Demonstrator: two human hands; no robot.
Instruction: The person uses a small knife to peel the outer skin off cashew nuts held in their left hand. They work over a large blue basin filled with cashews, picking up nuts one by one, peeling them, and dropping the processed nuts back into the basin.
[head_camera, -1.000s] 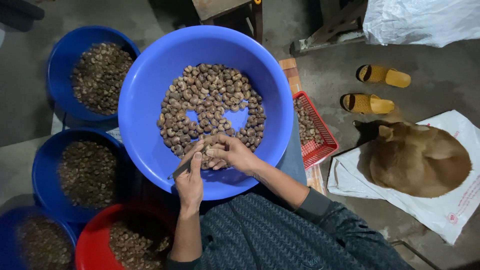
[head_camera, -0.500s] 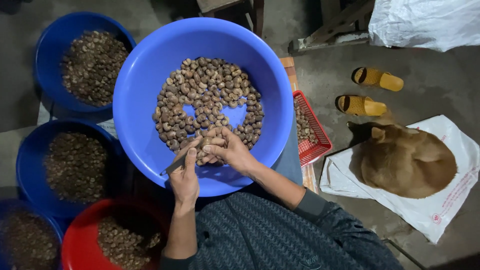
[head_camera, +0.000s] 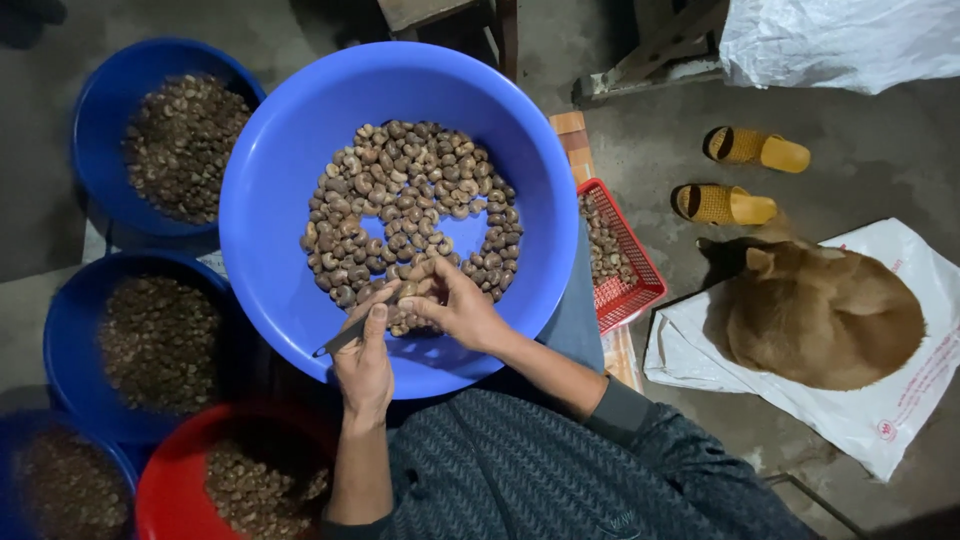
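A big blue basin (head_camera: 290, 230) sits on my lap with a ring of brown, shelled-looking nuts (head_camera: 410, 190) in it. My left hand (head_camera: 365, 365) is at the basin's near edge, closed around a thin dark blade-like tool (head_camera: 338, 343) that points left. My right hand (head_camera: 455, 305) lies just beside it, fingers pinched on a single nut (head_camera: 408, 291) from the pile's near side. The two hands touch at the fingertips over the nuts.
Three smaller blue basins (head_camera: 120, 100) (head_camera: 75, 330) (head_camera: 25, 450) and a red one (head_camera: 170, 480) with darker nuts stand at my left. A red mesh basket (head_camera: 630, 290) is at right, then yellow slippers (head_camera: 735, 205) and a tan dog (head_camera: 820, 315) curled on a white sack (head_camera: 900, 410).
Both hands stay together at the near side of the nut pile, with small finger movements on the nut. The view has shifted slightly.
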